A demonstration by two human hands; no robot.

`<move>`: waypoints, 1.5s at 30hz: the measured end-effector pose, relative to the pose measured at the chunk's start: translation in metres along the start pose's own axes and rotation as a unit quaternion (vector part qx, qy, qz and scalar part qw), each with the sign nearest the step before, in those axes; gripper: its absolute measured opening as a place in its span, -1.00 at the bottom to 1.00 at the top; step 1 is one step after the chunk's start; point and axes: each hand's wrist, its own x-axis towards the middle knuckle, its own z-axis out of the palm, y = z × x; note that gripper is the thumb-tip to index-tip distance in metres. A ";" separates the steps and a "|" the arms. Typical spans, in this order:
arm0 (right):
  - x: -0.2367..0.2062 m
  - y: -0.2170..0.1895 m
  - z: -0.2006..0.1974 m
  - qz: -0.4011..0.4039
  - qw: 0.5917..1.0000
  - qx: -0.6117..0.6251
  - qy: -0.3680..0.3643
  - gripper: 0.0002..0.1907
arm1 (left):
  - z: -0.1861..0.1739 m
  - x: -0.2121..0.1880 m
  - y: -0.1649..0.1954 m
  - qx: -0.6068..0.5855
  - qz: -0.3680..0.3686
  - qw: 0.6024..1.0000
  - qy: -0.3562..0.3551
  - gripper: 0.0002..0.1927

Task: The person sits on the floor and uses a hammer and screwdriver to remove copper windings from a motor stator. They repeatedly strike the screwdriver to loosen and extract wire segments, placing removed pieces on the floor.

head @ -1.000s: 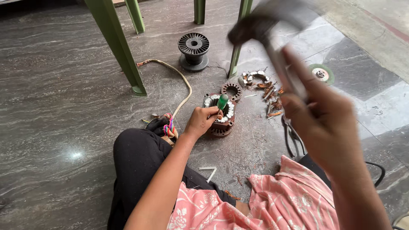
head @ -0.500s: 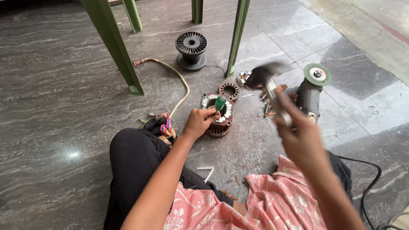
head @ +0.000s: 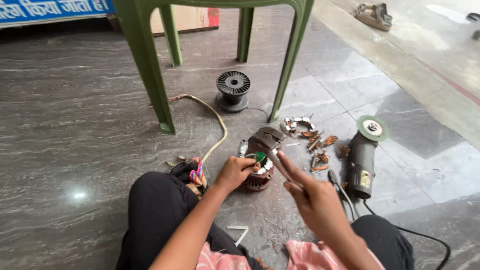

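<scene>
The right hand (head: 315, 197) grips a hammer (head: 270, 145) by its handle, the dark head over a green-handled tool (head: 260, 158) pinched in the left hand (head: 235, 172). Under both sits a round motor stator (head: 257, 177), rusty brown with pale windings, on the grey stone floor (head: 75, 125) before the knees.

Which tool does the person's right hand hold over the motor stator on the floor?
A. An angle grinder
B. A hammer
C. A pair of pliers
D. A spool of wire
B: the right hand grips a hammer whose head is over the stator; the angle grinder lies untouched on the floor.
</scene>
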 end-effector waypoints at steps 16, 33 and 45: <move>-0.021 -0.001 0.018 -0.008 0.995 0.001 0.096 -0.28 | 0.003 -0.011 -0.006 0.010 0.004 1.000 0.008 -0.84; -0.022 -0.010 0.003 0.065 0.998 -0.014 0.006 -0.26 | 0.005 -0.022 -0.005 0.010 -0.047 0.999 -0.008 -0.85; -0.042 -0.045 -0.075 -0.085 0.927 0.313 0.188 -0.53 | 0.007 -0.020 -0.012 -0.011 -0.027 1.000 -0.001 -0.86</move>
